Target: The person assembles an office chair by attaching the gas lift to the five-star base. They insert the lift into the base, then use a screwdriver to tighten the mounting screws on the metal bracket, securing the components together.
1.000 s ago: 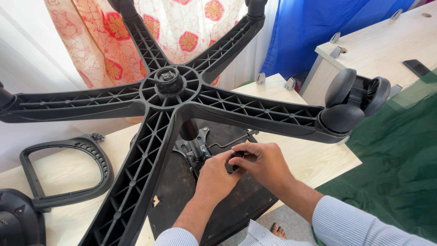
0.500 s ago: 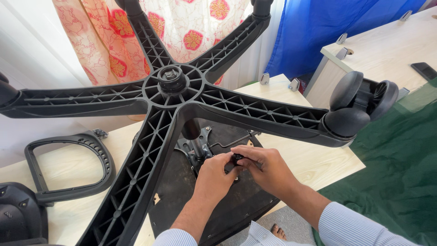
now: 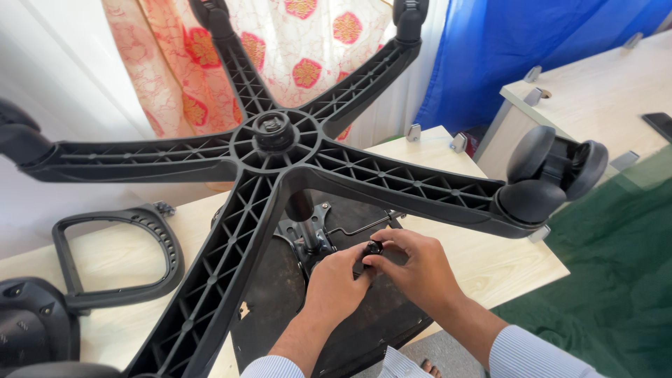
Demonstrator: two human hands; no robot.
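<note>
Your left hand (image 3: pixel 336 280) and right hand (image 3: pixel 420 269) both pinch the small black knob (image 3: pixel 371 250), just below the chair base (image 3: pixel 273 147).

Bare hands (image 3: pixel 378 280), pale blue, seemingly pinstriped sleeves (image 3: pixel 539 357)
</note>
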